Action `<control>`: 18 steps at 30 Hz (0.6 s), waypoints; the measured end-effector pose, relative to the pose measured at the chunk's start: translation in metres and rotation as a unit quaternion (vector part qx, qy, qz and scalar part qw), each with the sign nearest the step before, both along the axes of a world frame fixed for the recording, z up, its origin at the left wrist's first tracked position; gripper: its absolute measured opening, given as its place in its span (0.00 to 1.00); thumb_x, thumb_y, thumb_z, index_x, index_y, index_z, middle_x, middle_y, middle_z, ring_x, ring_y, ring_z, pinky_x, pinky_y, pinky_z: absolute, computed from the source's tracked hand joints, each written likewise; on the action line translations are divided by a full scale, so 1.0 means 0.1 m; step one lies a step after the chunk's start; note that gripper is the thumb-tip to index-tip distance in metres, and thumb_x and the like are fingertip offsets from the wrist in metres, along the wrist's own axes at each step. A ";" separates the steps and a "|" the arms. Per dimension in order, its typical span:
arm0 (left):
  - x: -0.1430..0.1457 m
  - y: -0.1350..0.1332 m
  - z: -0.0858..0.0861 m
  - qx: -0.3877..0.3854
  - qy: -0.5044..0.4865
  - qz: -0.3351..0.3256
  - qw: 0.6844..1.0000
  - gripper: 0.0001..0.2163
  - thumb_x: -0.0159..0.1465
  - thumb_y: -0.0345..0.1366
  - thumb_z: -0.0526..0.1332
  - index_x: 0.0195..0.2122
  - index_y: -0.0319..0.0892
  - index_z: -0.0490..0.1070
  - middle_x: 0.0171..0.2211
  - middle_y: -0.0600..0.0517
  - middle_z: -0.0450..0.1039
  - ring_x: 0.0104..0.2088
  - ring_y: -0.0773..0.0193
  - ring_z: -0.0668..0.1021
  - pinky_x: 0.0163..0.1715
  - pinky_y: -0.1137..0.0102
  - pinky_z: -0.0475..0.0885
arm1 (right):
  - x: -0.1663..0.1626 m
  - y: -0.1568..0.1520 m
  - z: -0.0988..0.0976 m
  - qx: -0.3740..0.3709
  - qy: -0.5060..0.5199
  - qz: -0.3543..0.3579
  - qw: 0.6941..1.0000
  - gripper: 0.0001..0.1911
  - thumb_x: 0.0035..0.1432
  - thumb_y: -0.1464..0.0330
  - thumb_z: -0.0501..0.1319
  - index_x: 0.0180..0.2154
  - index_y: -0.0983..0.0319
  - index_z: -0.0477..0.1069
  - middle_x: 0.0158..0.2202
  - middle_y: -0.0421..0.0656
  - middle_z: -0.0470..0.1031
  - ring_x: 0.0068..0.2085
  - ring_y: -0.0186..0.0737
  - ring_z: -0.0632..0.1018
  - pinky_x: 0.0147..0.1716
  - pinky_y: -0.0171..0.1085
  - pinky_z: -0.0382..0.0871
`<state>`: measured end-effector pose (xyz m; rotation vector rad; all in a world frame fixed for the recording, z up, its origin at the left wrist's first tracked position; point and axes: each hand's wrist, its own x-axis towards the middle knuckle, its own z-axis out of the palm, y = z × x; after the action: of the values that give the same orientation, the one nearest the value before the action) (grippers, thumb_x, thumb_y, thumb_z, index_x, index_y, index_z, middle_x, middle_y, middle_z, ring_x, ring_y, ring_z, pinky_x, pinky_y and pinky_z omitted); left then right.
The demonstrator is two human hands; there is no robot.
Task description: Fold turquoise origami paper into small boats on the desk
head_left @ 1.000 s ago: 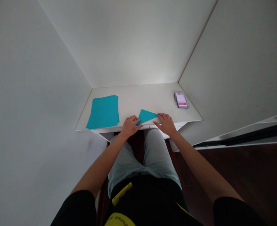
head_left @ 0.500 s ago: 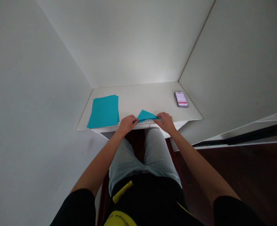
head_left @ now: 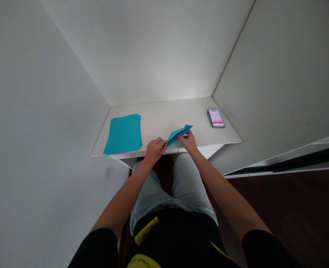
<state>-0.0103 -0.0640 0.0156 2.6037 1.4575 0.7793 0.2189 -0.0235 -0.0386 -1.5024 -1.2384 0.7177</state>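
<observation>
A folded piece of blue paper [head_left: 176, 134] is held between my hands at the front edge of the white table, slanting up toward the right. My left hand [head_left: 155, 149] pinches its lower left tip between thumb and fingers. At its right part, my right hand [head_left: 189, 142] grips the near side, with the fingers partly hidden behind the paper. A fold stands slightly apart along the paper's near edge. Left of my hands, a small stack of square blue paper sheets [head_left: 123, 134] lies on the table, its edges not quite lined up.
The white table [head_left: 164, 111] is set between a left wall, a back wall and a right panel [head_left: 276, 82]. A phone [head_left: 216, 118], its screen blurred out, lies at the table's right end. My legs [head_left: 188, 178] are under the front edge.
The folded paper has turned from lying nearly level to slanting, its right end raised away from me. My right hand has shifted left and now grips nearer its middle.
</observation>
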 end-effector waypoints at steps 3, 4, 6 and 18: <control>0.08 -0.02 0.02 0.013 -0.013 0.005 1.000 0.11 0.77 0.36 0.56 0.44 0.44 0.79 0.37 0.46 0.79 0.41 0.58 0.81 0.46 0.64 0.73 | -0.11 0.06 0.02 -0.013 -0.057 0.030 0.998 0.19 0.59 0.58 0.64 0.50 0.59 0.77 0.47 0.50 0.84 0.49 0.57 0.83 0.51 0.55 0.79; 0.11 -0.03 0.02 0.015 -0.033 0.011 0.999 0.11 0.77 0.36 0.56 0.43 0.44 0.79 0.37 0.46 0.79 0.41 0.58 0.81 0.46 0.64 0.74 | -0.14 0.07 0.04 -0.021 -0.072 0.026 0.997 0.16 0.61 0.59 0.62 0.47 0.59 0.78 0.47 0.51 0.85 0.51 0.58 0.83 0.52 0.56 0.79; 0.16 -0.03 0.02 0.006 -0.098 0.036 0.994 0.09 0.77 0.35 0.56 0.44 0.44 0.77 0.39 0.47 0.79 0.42 0.59 0.81 0.47 0.64 0.74 | -0.17 0.10 0.08 -0.033 -0.102 0.011 0.994 0.15 0.63 0.61 0.59 0.45 0.59 0.79 0.48 0.52 0.85 0.51 0.58 0.83 0.54 0.56 0.78; 0.04 0.23 -0.05 -0.164 -0.128 0.147 0.967 0.19 0.70 0.37 0.64 0.62 0.46 0.74 0.31 0.54 0.81 0.34 0.58 0.82 0.37 0.66 0.71 | 0.00 0.04 0.24 0.056 -0.155 0.174 0.971 0.25 0.63 0.69 0.57 0.59 0.58 0.79 0.49 0.47 0.83 0.38 0.43 0.78 0.46 0.45 0.77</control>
<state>-0.0059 -0.0412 0.0107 1.9948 1.7385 0.7858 0.2185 -0.0198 -0.0142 -1.3523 -1.7812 0.6389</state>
